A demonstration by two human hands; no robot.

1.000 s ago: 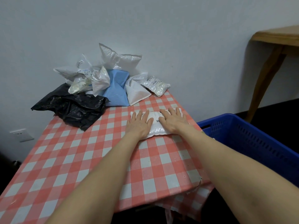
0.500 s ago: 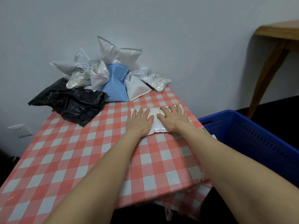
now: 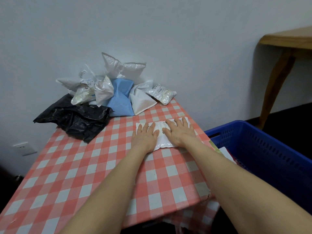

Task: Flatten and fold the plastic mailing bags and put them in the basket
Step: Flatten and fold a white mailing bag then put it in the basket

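As both hands slid a little apart, more of the white mailing bag (image 3: 161, 132) showed between them than a moment before; the left hand (image 3: 145, 136) and the right hand (image 3: 179, 132) lay flat on it with straight fingers, pressing down and gripping nothing; the bag looked flatter and wider, so I think the smoothing was nearly done and the folding came next; the bag lay on the table (image 3: 84, 174), just left of the blue basket (image 3: 270, 157); one white thing (image 3: 225, 152) lay inside the basket by its left edge, though I could not tell what it was; farther left of the basket, against the wall (image 3: 168, 39), sat the bags not yet done; I counted one black bag (image 3: 76, 119), one blue bag (image 3: 120, 98) and about six white or clear bags (image 3: 124, 68), but they lay on top of each other, so that count was not sure; there were two hands, one basket and one bag under the hands.
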